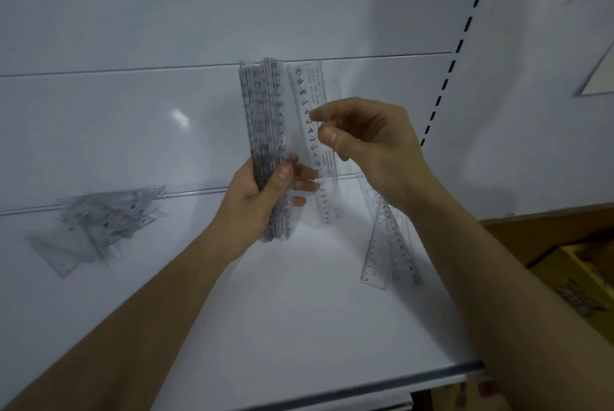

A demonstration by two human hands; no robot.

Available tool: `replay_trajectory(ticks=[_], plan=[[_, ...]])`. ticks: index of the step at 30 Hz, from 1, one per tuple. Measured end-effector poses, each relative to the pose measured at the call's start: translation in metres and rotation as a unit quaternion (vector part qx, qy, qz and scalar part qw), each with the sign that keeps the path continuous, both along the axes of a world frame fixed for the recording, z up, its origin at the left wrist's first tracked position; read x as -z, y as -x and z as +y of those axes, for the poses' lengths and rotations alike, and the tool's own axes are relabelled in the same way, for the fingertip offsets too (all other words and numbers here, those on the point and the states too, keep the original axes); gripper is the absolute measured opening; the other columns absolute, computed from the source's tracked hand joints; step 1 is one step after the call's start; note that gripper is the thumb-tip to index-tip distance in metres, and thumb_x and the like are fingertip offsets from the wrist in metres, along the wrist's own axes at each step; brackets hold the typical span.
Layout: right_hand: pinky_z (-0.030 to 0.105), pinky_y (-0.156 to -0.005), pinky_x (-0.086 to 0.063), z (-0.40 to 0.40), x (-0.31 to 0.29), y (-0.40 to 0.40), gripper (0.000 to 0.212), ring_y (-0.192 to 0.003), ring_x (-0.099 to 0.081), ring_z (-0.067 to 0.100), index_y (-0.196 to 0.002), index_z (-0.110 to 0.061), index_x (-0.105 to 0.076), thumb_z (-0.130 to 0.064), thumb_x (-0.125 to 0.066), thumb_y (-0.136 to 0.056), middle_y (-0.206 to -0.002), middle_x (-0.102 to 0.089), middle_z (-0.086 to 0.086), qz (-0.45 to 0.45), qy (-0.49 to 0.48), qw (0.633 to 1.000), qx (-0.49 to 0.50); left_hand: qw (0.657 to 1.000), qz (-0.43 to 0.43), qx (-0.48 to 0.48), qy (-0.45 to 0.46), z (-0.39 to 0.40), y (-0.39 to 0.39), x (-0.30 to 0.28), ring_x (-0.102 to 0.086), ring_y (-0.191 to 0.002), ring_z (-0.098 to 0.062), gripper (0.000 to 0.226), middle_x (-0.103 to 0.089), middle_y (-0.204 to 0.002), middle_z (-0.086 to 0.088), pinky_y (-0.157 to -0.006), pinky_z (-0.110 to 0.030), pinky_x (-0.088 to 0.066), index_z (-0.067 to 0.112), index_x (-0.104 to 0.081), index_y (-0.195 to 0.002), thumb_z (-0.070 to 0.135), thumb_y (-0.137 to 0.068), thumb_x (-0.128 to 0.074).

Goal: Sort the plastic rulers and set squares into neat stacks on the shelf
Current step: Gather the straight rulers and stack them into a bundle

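Note:
My left hand (255, 201) grips an upright bundle of clear plastic rulers (264, 131) above the white shelf (299, 321), thumb across its front. Beside the bundle, my right hand (368, 141) pinches a single clear ruler (307, 105) between thumb and fingertips; this ruler stands upright just right of the bundle. A loose heap of clear set squares (99, 224) lies at the shelf's left. Two clear rulers (392, 244) lie on the shelf to the right, under my right forearm.
The shelf's white back panel (232, 12) rises behind my hands. A slotted upright (461, 42) runs along the right. The shelf's front edge (365, 387) is near the bottom. Brown boxes (571, 271) sit lower right beyond the shelf.

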State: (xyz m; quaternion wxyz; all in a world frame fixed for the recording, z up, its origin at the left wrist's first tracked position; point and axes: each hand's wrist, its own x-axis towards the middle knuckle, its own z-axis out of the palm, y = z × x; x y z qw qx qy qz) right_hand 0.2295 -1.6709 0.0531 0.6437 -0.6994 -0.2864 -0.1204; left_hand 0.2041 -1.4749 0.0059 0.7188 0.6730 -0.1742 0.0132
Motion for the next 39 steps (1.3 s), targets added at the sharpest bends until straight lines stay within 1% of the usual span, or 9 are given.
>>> replay_trajectory(ticks=[2,7,11,14,18,23,27,31,39], plan=[[0.031,-0.063,-0.052,0.006,0.005,-0.001,0.018,-0.07,-0.06,0.013,-0.107,0.0,-0.071,0.001,-0.07,-0.089,-0.082,-0.067,0.007,0.02,-0.018,0.999,0.017,1.0,0.0,0.018,0.004,-0.001,0.001,0.0,-0.071,-0.103,-0.028,0.043,-0.072,-0.115,-0.012,-0.083,-0.035,-0.058,0.0,-0.051,-0.133,0.023,-0.097,-0.047],[0.028,-0.065,-0.056,0.015,0.011,0.0,0.02,-0.069,-0.064,0.013,-0.104,0.001,-0.07,0.005,-0.073,-0.085,-0.086,-0.069,0.017,0.042,-0.042,0.998,0.038,0.993,0.037,0.115,0.018,0.001,0.004,0.002,-0.069,-0.104,-0.039,0.039,-0.07,-0.114,-0.018,-0.09,-0.049,-0.057,0.003,-0.051,-0.131,0.028,-0.1,-0.045],[0.031,-0.063,-0.059,0.02,0.011,0.001,0.022,-0.061,-0.063,0.022,-0.102,0.004,-0.067,0.004,-0.077,-0.082,-0.074,-0.063,0.019,0.073,-0.048,0.994,0.071,0.992,0.055,0.109,0.035,0.001,0.004,0.004,-0.069,-0.083,-0.034,0.031,-0.068,-0.094,-0.013,-0.077,-0.042,-0.057,0.002,-0.055,-0.115,0.027,-0.098,-0.048],[0.028,-0.061,-0.055,0.013,0.013,-0.006,0.013,-0.064,-0.066,0.017,-0.101,-0.011,-0.069,-0.011,-0.074,-0.09,-0.075,-0.069,0.013,0.035,0.067,0.989,0.124,0.997,0.019,0.077,0.008,0.003,0.001,0.006,-0.064,-0.078,-0.033,0.031,-0.064,-0.091,-0.013,-0.076,-0.04,-0.056,0.0,-0.055,-0.118,0.025,-0.101,-0.049],[0.025,-0.072,-0.051,-0.001,0.01,-0.008,0.009,-0.072,-0.063,0.012,-0.102,-0.023,-0.07,-0.021,-0.069,-0.093,-0.077,-0.069,-0.007,-0.012,0.239,0.955,0.177,0.999,-0.014,0.04,0.002,0.004,0.0,0.005,-0.062,-0.08,-0.033,0.033,-0.064,-0.095,-0.014,-0.079,-0.04,-0.056,0.001,-0.055,-0.123,0.024,-0.099,-0.053],[0.023,-0.077,-0.05,-0.021,-0.005,0.004,0.021,-0.085,-0.064,0.003,-0.114,-0.032,-0.066,-0.034,-0.069,-0.094,-0.097,-0.067,-0.012,0.111,0.486,0.862,0.093,0.998,0.007,0.051,0.037,-0.001,0.002,0.005,-0.063,-0.084,-0.028,0.033,-0.064,-0.096,-0.01,-0.084,-0.04,-0.055,0.002,-0.055,-0.123,0.02,-0.095,-0.057],[0.033,-0.085,-0.056,-0.042,-0.002,0.023,0.028,-0.09,-0.065,0.009,-0.111,-0.037,-0.066,-0.022,-0.075,-0.09,-0.102,-0.065,-0.014,0.135,0.543,0.826,0.06,0.997,0.019,0.058,0.045,-0.002,0.002,0.008,-0.061,-0.082,-0.029,0.027,-0.064,-0.096,-0.009,-0.082,-0.046,-0.053,0.007,-0.057,-0.12,0.023,-0.099,-0.057],[0.035,-0.107,-0.041,-0.062,0.0,0.043,0.051,-0.124,-0.047,0.013,-0.127,-0.047,-0.062,-0.017,-0.075,-0.088,-0.135,-0.051,-0.012,0.099,0.658,0.746,-0.016,0.996,0.026,0.082,0.034,-0.007,0.007,0.009,-0.062,-0.079,-0.029,0.029,-0.064,-0.095,-0.01,-0.075,-0.04,-0.057,0.009,-0.058,-0.118,0.026,-0.095,-0.054],[0.042,-0.105,-0.04,-0.058,0.008,0.049,0.028,-0.121,-0.035,0.014,-0.106,-0.039,-0.067,-0.02,-0.075,-0.087,-0.125,-0.048,-0.009,0.054,0.644,0.762,-0.032,0.994,0.039,0.098,0.038,-0.01,0.009,0.01,-0.061,-0.08,-0.03,0.029,-0.064,-0.095,-0.01,-0.075,-0.043,-0.056,0.007,-0.058,-0.119,0.026,-0.098,-0.056]])
